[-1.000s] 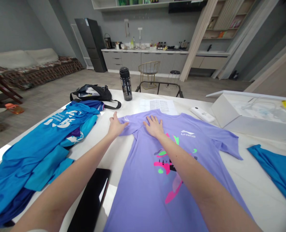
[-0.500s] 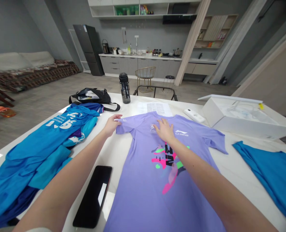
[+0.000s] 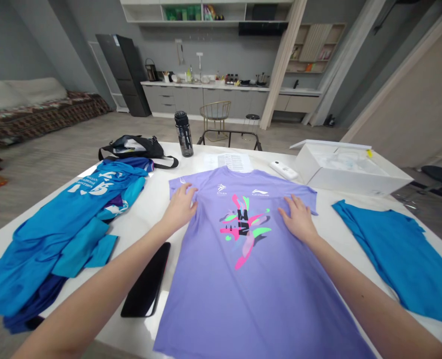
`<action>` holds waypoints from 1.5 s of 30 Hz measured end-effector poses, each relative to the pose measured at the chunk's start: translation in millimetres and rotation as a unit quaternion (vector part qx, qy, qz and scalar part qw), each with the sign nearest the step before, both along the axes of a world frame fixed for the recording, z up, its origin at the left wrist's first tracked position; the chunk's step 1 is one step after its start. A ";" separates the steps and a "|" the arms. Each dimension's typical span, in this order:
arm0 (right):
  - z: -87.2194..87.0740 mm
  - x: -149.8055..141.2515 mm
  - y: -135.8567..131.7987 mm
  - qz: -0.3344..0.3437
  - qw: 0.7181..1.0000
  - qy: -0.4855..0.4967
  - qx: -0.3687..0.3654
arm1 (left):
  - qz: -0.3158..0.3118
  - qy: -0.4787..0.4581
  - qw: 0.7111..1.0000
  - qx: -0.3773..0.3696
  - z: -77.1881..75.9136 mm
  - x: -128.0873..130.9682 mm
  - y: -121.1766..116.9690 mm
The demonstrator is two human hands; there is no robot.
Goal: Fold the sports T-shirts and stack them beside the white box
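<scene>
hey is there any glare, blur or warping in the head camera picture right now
Head view: bright patches of light on the table beside the phone; head view: small white lettering on the purple shirt looks smeared, and print on the paper is too soft to read; head view: the fridge leans, likely wide-lens distortion.

- The purple shirt [image 3: 265, 279] is bearing a blurred white "LI-NING" mark [image 3: 260, 193] toward its far right.
- The blue garment [image 3: 62, 224] at left is showing white lettering [image 3: 100, 187], mostly unreadable.
- The far paper [image 3: 230, 161] is carrying print too small to read.
</scene>
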State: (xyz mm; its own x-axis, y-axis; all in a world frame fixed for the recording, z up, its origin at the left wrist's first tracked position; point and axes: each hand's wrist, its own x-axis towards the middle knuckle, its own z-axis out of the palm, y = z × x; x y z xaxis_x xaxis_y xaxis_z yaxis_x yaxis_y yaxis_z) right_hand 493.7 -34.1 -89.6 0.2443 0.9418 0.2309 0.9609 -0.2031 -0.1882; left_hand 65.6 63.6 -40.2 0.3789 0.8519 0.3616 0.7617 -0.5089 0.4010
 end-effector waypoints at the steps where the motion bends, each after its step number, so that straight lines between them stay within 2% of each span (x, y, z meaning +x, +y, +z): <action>1: -0.2 -4.2 -17.7 0.021 1.000 0.001 0.003 | -0.037 0.000 0.999 -0.005 0.1 5.0 -23.9; 3: -2.0 -16.9 -56.8 0.061 0.998 0.009 0.001 | -0.087 0.004 0.996 -0.033 -8.3 14.5 -69.8; 6: -7.7 -41.5 -114.6 0.114 0.993 0.014 -0.040 | -0.103 0.039 0.990 -0.088 -35.9 27.3 -122.8; 8: -11.9 -55.4 -144.2 0.118 0.990 0.008 -0.079 | -0.079 0.070 0.989 -0.105 -54.2 33.1 -143.6; 10: -14.3 -63.2 -164.7 0.090 0.990 -0.001 -0.106 | -0.039 0.098 0.989 -0.103 -65.4 34.5 -155.1; 13: -14.1 -63.0 -188.2 0.038 0.993 -0.009 -0.115 | 0.021 0.127 0.987 -0.093 -67.9 26.7 -171.3; 15: -13.3 -58.4 -208.8 0.021 0.993 -0.011 -0.115 | 0.033 0.139 0.986 -0.085 -65.5 15.2 -192.2; 17: -14.4 -53.3 -237.8 0.017 0.993 -0.010 -0.113 | 0.018 0.144 0.987 -0.076 -64.9 -0.6 -223.6; 21: -21.7 -45.8 -309.9 0.038 0.996 0.007 -0.081 | -0.051 0.143 0.987 -0.059 -71.5 -38.3 -291.9; 24: -22.4 -42.4 -351.9 0.076 0.996 0.029 -0.033 | -0.086 0.135 0.986 -0.045 -76.8 -63.2 -318.8; 27: -14.7 -40.5 -369.8 0.107 0.993 0.038 -0.001 | -0.111 0.101 0.987 -0.051 -77.9 -81.2 -321.7; 33: -5.5 -40.8 -372.0 0.146 0.988 0.057 -0.005 | -0.112 0.037 0.992 -0.039 -71.9 -102.8 -321.7; 36: -4.3 -43.7 -381.3 0.159 0.984 0.074 -0.021 | -0.102 0.043 0.993 -0.032 -59.6 -107.1 -334.1; 39: 5.3 -44.0 -385.9 0.148 0.986 0.073 -0.028 | -0.103 0.058 0.992 -0.041 -37.2 -102.7 -340.3; 41: 16.8 -39.2 -371.5 0.128 0.988 0.081 -0.013 | -0.100 0.031 0.993 -0.047 -19.3 -91.5 -327.2; 42: 23.3 -35.1 -355.8 0.118 0.989 0.091 -0.002 | -0.096 0.007 0.994 -0.049 -10.4 -82.4 -312.8; 43: 29.9 -30.2 -334.1 0.111 0.988 0.102 0.009 | -0.090 -0.016 0.994 -0.053 -2.3 -70.8 -292.7; 45: 41.2 -19.6 -273.3 0.106 0.987 0.121 0.020 | -0.077 -0.050 0.994 -0.064 10.4 -40.1 -237.1</action>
